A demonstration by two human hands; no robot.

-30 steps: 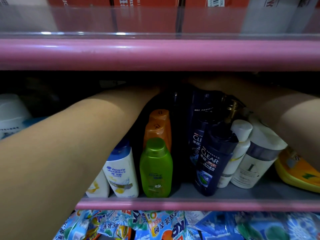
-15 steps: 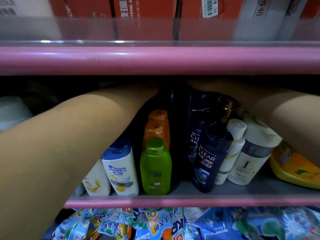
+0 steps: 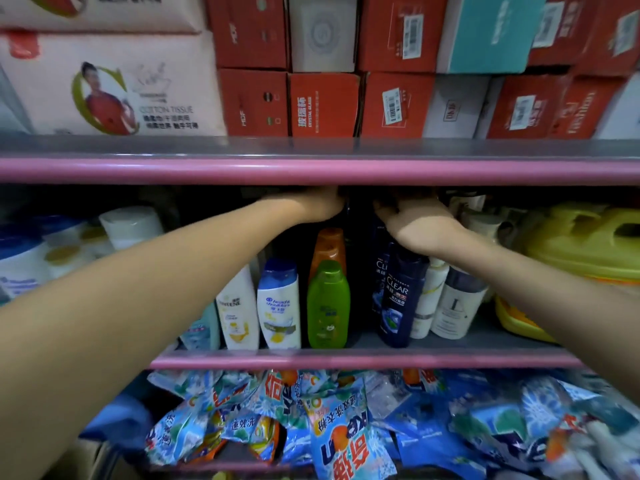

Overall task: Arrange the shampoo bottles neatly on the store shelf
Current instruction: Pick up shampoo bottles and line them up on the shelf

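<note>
Shampoo bottles (image 3: 398, 296) read CLEAR, Pantene, head&shoulders; left hand (image 3: 320, 206) and right hand (image 3: 415, 225) grips unclear.

The pink shelf rail (image 3: 318, 171) is hiding the fingers of the left hand (image 3: 320, 207) and right hand (image 3: 414, 223), leaving their grip untellable

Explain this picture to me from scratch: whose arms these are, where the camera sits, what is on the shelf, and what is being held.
There is no machine here. A person wears a camera on the head, so you look down their own two arms. Both reach into the middle shelf, under a pink rail. The left hand and right hand are at the dark back of the shelf; their fingers are hidden, so what they hold cannot be told. In front stand shampoo bottles: a Pantene bottle, a Head & Shoulders bottle, a green bottle and a dark Clear bottle.
</note>
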